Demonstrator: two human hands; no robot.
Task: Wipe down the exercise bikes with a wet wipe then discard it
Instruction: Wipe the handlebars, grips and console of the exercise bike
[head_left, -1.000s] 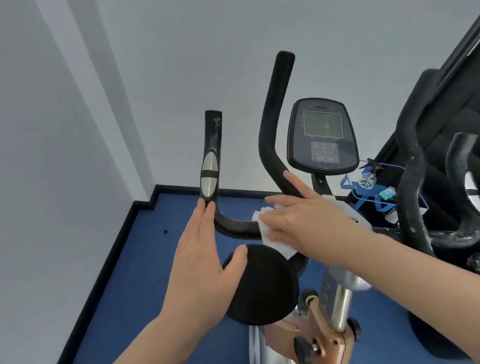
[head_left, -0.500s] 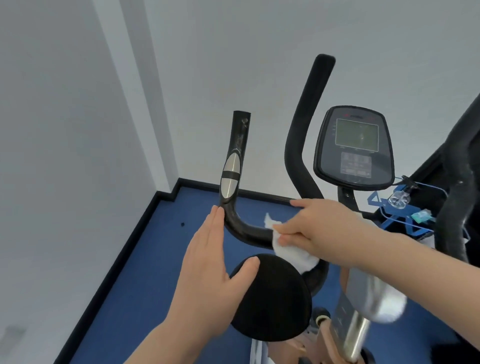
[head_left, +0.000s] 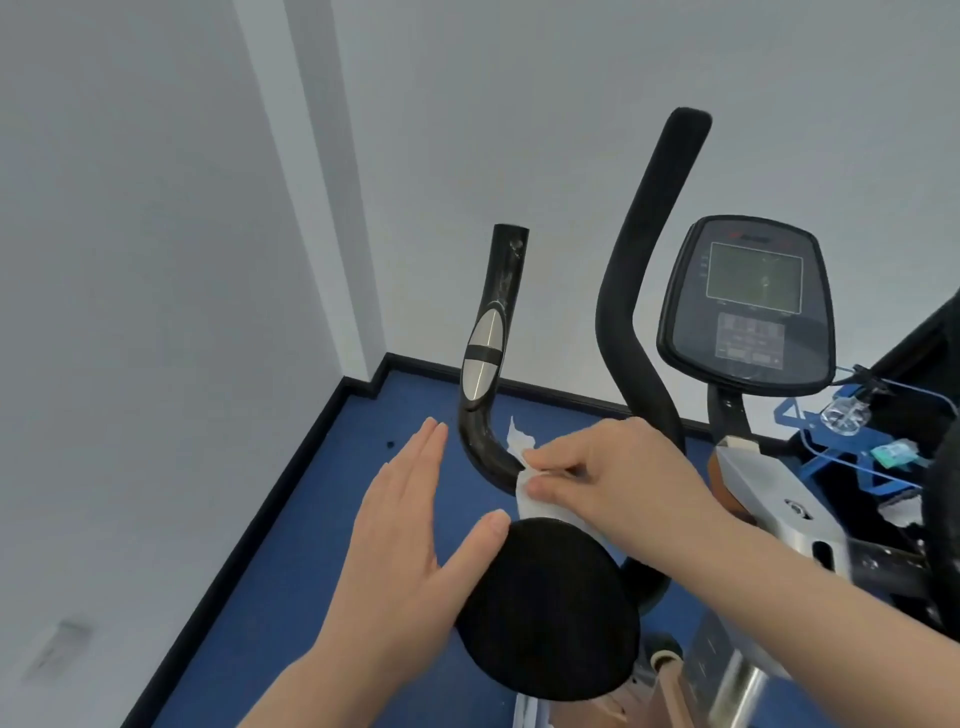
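A white wet wipe (head_left: 524, 470) was pinched by the right hand (head_left: 608, 480). The fingers of that hand were curled round it. The wipe was pressed on the low bend of the left handlebar (head_left: 485, 395) of the exercise bike, and one small corner of the wipe was stuck up above the fingers. A silver pad (head_left: 483, 348) was seen higher up on that same bar.

The left hand (head_left: 410, 540) was held flat, with the fingers straight and close together, and nothing was held in it. Its thumb was laid against the edge of a round black pad (head_left: 550, 608) low in the middle. The fingertips were seen just beside the bend of the left bar, but it could not be told if the bar was touched.

A taller black bar, the right handlebar (head_left: 644, 280), was seen behind the right hand. A dark screen console (head_left: 748, 306) was fixed on a post to the right of it. A grey metal frame part (head_left: 769, 493) was seen below the console.

A blue floor (head_left: 291, 545) with a black edge was seen below the bike. White walls (head_left: 156, 208) were met in a corner behind it. Blue wires and a small clear thing (head_left: 841, 413) were seen far to the right, next to another black machine (head_left: 935, 364).
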